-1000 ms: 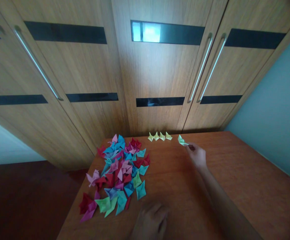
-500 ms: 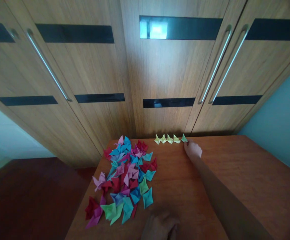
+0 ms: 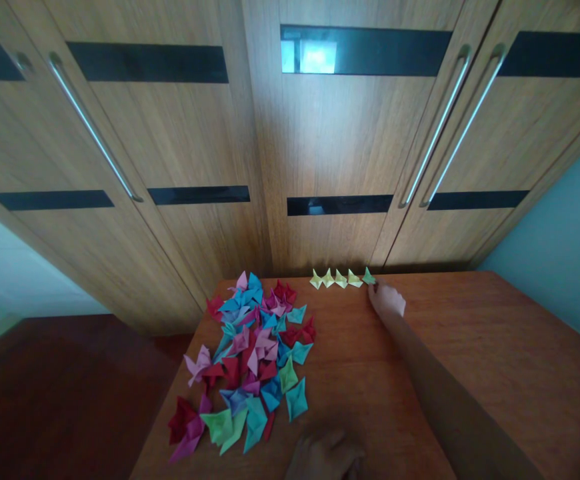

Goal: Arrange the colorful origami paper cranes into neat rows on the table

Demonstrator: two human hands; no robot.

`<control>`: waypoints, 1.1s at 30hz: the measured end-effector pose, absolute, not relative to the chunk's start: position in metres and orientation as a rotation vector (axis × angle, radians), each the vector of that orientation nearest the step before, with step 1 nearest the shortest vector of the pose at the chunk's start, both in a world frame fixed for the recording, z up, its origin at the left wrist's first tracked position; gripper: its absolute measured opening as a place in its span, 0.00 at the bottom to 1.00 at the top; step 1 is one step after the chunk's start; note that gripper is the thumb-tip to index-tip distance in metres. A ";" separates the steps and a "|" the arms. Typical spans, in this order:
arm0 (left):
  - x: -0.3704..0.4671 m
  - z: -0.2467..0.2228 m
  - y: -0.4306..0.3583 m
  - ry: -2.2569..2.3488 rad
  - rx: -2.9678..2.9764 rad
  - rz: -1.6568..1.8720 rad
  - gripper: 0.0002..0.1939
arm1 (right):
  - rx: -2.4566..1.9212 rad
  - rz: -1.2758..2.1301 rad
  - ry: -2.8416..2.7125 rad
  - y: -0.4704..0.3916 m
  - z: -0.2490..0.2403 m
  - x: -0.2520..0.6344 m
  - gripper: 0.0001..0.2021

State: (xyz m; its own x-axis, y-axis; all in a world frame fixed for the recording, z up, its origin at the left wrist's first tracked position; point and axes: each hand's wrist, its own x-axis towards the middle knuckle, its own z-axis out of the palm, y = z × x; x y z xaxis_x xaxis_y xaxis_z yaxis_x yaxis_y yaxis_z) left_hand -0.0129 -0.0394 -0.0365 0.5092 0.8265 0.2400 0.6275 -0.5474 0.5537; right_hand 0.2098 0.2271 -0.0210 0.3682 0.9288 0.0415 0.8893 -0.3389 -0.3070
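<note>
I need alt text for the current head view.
A person's right hand touches a green folded-paper piece beside four yellow pieces, lined up along the far edge of a brown table. A multicoloured heap of folded pieces lies to the left, and the blurred left hand is at the bottom; cabinet doors stand behind.

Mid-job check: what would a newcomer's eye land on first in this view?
Probably the jumbled pile of folded paper in pinks, reds, blues and greens, spread over the table's left side. Next, the neat row at the far edge: four yellow pieces and, at its right end, a green piece with the right hand at it. Above, a bright reflection shows on the cupboard.
</note>
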 end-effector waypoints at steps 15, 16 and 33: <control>-0.017 -0.013 -0.044 1.249 2.243 0.762 0.16 | -2.093 0.165 -1.641 0.163 -0.030 0.200 0.10; -0.019 -0.009 -0.045 1.261 2.232 0.792 0.17 | -2.036 0.189 -1.681 0.155 -0.033 0.199 0.09; -0.178 0.018 -0.089 2.383 2.163 0.680 0.18 | -1.685 0.340 -1.818 0.111 -0.038 0.195 0.08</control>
State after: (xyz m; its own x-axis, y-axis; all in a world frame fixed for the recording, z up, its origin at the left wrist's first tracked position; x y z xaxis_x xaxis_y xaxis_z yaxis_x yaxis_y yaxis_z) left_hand -0.1783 -0.0892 0.0181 -0.1290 0.9170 0.3775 0.9781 0.0549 0.2007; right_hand 0.1952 0.1113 -0.0380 0.0154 0.9630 0.2689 0.8008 0.1492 -0.5801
